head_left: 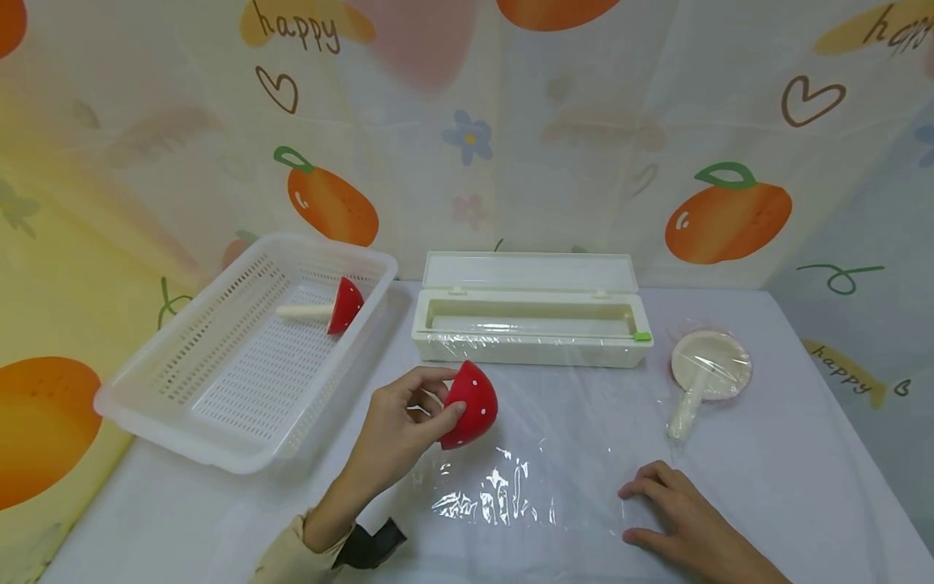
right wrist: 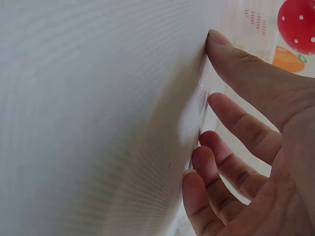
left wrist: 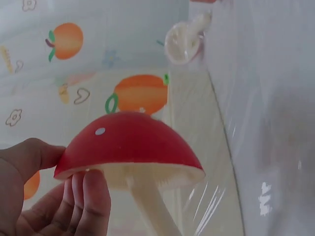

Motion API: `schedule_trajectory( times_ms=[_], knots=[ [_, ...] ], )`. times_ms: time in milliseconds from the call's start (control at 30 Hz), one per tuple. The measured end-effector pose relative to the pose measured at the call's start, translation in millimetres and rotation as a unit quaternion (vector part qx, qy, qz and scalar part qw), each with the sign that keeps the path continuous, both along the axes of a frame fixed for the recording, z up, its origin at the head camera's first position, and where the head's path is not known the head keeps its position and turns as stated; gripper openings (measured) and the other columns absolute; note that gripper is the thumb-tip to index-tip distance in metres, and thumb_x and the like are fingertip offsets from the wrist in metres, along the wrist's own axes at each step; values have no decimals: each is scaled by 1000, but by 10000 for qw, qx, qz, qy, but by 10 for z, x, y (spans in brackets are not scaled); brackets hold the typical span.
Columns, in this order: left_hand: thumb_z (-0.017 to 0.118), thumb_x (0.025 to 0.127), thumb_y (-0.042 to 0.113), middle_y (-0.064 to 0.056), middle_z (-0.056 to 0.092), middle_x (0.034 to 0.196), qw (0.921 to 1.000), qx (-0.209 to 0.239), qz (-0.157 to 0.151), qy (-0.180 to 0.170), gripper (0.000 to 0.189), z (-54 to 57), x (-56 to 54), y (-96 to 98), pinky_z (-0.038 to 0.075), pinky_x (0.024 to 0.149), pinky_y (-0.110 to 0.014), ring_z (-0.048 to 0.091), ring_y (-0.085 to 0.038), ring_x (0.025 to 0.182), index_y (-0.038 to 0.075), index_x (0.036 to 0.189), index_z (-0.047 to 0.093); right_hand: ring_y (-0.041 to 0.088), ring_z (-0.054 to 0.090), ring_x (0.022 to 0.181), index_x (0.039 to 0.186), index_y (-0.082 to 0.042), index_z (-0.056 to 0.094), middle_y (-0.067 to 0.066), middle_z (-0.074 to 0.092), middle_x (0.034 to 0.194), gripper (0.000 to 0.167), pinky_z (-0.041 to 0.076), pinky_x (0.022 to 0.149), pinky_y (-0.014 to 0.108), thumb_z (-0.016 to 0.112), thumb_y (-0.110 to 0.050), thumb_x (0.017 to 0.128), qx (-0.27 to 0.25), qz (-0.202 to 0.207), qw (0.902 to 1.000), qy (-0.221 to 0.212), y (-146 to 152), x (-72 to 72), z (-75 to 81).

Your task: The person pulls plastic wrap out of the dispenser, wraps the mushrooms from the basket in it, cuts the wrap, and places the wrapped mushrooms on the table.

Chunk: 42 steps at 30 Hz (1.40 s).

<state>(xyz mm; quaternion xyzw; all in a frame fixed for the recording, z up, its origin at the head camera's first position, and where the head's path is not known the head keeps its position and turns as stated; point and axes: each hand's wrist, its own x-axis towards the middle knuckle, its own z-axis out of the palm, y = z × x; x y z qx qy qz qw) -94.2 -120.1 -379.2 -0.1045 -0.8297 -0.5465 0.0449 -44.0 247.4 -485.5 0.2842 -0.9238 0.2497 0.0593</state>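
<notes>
My left hand (head_left: 390, 430) grips a toy mushroom by the rim of its cap, thumb on one side and fingers beneath. The mushroom (head_left: 476, 405) has a red cap with white dots; its pale stem shows in the left wrist view and is hidden in the head view. It is held over a sheet of clear cling film (head_left: 496, 495) spread on the table. At the film's right side, my right hand (head_left: 682, 519) rests with relaxed, bent fingers, its fingertips touching the surface there. In the right wrist view no object sits between the fingers.
Behind the film stands a white cling film box (head_left: 533, 350) with its lid raised and a green slider (head_left: 642, 336). A film-wrapped mushroom (head_left: 711, 365) lies at the right. At the left, a white plastic basket (head_left: 248, 462) holds another red-capped mushroom (head_left: 346, 307).
</notes>
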Motion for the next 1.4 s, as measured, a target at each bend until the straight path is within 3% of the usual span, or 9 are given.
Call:
schedule_trajectory(
  times_ms=[133,367,500,567,767,967,1167,1333,1400],
  knots=[
    [75,83,2,-8,66,90,9996,280,-16,-40,37,-49,-26,173,57,65,-21,61,-13,72,9,118,67,1,48,91,103,-23,67,-14,50,104,42,40,81,10,89,-32,68,22,-53,10000,25,-17,-3,0],
    [72,84,-1,-11,63,89,9972,708,55,-236,31,-120,-90,442,54,61,-18,60,-12,67,6,113,65,4,48,93,105,-26,67,-11,50,107,39,52,81,29,83,-43,74,538,-468,9940,-834,-76,-5,104],
    [71,85,0,-12,63,89,9970,748,90,-202,28,-166,-113,572,54,60,-18,60,-11,66,5,111,65,5,50,95,107,-27,67,-11,51,108,38,54,84,32,82,-43,76,701,-575,9888,-1186,-98,-27,133],
    [71,85,2,-11,64,89,9969,745,113,-203,28,-182,-122,633,55,58,-19,60,-10,66,5,112,64,5,50,95,106,-29,67,-13,50,108,37,54,85,31,83,-42,75,749,-622,9892,-1093,-101,-28,125],
    [70,87,7,-10,64,90,9949,917,134,-397,27,-236,-154,793,56,56,-22,63,-8,67,6,112,63,8,52,94,102,-29,67,-14,52,106,41,52,81,28,88,-37,67,490,-420,9979,20,-89,-20,57],
    [70,89,8,-12,63,91,9926,1017,-24,-667,23,-369,-209,910,56,53,-25,65,-11,65,5,110,61,8,53,96,105,-30,66,-13,53,108,41,54,83,29,86,-40,70,560,-431,9973,-217,-85,-36,56],
    [69,91,9,-12,61,92,9914,767,-351,-1002,20,-529,-266,970,56,56,-23,62,-11,65,4,109,63,5,50,91,103,-26,66,-13,52,104,41,51,77,28,88,-34,70,342,-215,9992,-77,-78,-51,42],
    [68,92,10,-10,62,97,9915,480,-631,-1033,21,-566,-260,970,55,60,-21,62,-11,73,7,112,64,4,50,90,103,-26,66,-13,52,103,41,50,77,28,88,-31,68,319,-208,9993,17,-85,-50,45],
    [69,91,11,-8,62,100,9915,364,-781,-980,26,-560,-250,964,54,64,-19,61,-10,77,9,116,63,4,50,90,103,-25,67,-13,52,104,41,51,78,29,88,-32,70,420,-258,9986,-165,-89,-50,61]
  ],
)
